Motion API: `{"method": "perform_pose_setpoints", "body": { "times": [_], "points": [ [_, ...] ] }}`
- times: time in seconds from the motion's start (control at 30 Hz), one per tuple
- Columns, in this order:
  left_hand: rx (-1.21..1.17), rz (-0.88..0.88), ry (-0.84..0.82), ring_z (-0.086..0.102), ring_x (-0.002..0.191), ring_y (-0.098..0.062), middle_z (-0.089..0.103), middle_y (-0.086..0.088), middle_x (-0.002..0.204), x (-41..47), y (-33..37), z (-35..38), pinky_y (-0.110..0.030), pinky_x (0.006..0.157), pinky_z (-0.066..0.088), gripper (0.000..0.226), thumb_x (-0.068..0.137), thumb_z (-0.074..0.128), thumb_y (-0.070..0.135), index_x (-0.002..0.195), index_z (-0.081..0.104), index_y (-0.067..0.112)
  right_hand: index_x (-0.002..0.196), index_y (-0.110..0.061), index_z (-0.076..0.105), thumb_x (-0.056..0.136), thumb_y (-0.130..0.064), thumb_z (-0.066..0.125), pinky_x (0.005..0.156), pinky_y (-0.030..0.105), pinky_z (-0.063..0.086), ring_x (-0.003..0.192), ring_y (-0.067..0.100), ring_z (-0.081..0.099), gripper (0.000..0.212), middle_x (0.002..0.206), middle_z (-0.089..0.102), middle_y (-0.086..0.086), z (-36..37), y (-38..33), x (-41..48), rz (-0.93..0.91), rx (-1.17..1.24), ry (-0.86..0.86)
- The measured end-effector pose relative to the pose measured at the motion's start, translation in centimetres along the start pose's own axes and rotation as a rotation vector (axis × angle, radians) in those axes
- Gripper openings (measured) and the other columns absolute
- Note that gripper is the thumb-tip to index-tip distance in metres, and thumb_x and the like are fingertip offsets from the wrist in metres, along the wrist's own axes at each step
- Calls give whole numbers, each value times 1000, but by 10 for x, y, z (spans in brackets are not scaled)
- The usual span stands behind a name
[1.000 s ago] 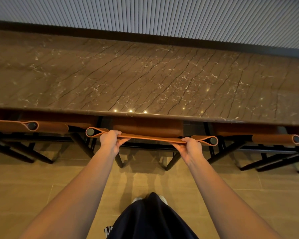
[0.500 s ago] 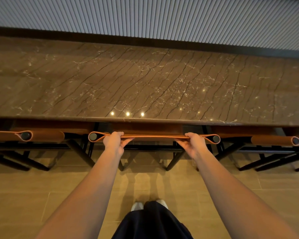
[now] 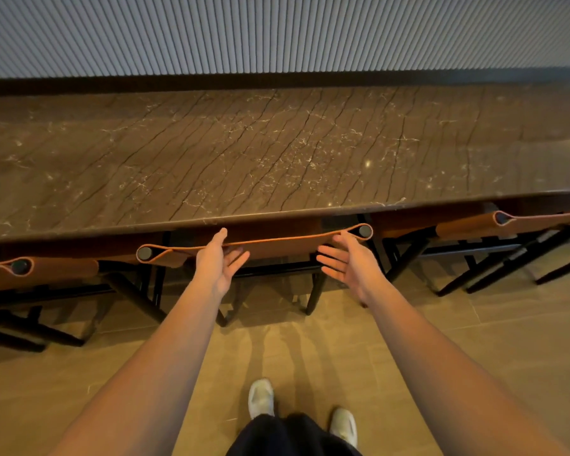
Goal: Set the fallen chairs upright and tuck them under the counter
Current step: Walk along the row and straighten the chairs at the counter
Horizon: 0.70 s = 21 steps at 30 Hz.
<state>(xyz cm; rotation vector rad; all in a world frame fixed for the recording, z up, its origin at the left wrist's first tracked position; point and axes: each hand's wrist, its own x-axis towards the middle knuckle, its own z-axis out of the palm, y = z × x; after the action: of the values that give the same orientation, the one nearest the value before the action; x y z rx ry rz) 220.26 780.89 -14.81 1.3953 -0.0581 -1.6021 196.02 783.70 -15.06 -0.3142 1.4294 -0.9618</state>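
Observation:
A chair with a tan leather backrest point(image 3: 277, 243) and black legs stands upright, its seat tucked under the dark marble counter point(image 3: 244, 159). My left hand point(image 3: 219, 261) is open just in front of the backrest's left part, fingers spread, thumb near the top edge. My right hand point(image 3: 346, 261) is open in front of the backrest's right end, palm turned inward. Neither hand grips the chair.
A matching chair point(image 3: 46, 269) stands under the counter on the left and another chair point(image 3: 524, 223) on the right. A ribbed grey wall point(image 3: 277, 31) runs behind the counter. My feet in white shoes point(image 3: 260, 398) stand on the tan tiled floor.
Both hands have let go of the middle chair's backrest and opened. The chair has gone further under the counter. The view has tilted to the right.

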Motion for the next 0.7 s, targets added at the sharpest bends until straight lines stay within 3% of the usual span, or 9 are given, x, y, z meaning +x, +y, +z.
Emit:
{"method": "perform_pose_setpoints", "body": {
  "times": [0.17,0.43,0.7],
  "points": [
    [35,47,-91,52,123,-31,46,-17,140,-44,-43,45,-39,82,54,43,95,56,17,136,44,10,141,-25,46,99,-43,44,81,35,55,100,23,70,45,113,71,11,-75,-16,-43,-104,53,5],
    [129,91,-324,62,110,-28,64,-14,120,-133,-155,131,-39,85,54,32,97,49,20,127,54,7,129,-22,58,102,-40,39,85,34,53,104,21,68,38,113,71,7,-239,-31,-112,-202,94,2],
    [215,34,-408,64,106,-25,66,-11,117,-182,-251,206,-38,87,53,33,97,51,26,124,56,9,130,-18,55,103,-38,35,83,33,49,107,21,65,39,117,68,8,-369,-45,-148,-256,108,61]
  ]
}}
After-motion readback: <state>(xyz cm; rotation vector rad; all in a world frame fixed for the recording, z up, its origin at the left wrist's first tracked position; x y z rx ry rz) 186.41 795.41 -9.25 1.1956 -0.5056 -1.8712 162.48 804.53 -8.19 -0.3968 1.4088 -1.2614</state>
